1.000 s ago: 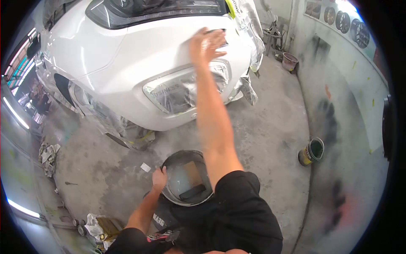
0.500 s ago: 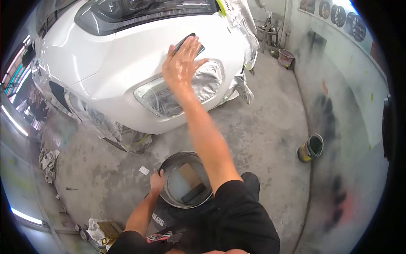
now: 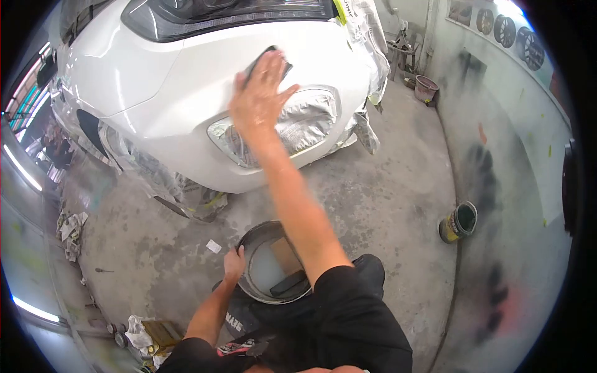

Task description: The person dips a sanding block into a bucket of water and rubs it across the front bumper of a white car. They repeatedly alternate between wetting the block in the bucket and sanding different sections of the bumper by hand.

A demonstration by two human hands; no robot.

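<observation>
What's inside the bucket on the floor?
Cloudy water, with a brown sheet and a dark block lying in it. The left hand grips the bucket rim. The right forearm crosses over its right side, so that part of the inside is hidden.

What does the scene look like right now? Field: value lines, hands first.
right hand: flat, fingers spread, pressing a dark pad on the white car panel
left hand: gripping the rim of the bucket
bucket contents: cloudy liquid, a brown piece, a dark piece
masked light: covered in sheeting, just below the right hand
paint can: open, on the concrete floor near the wall, apart from both hands
</observation>
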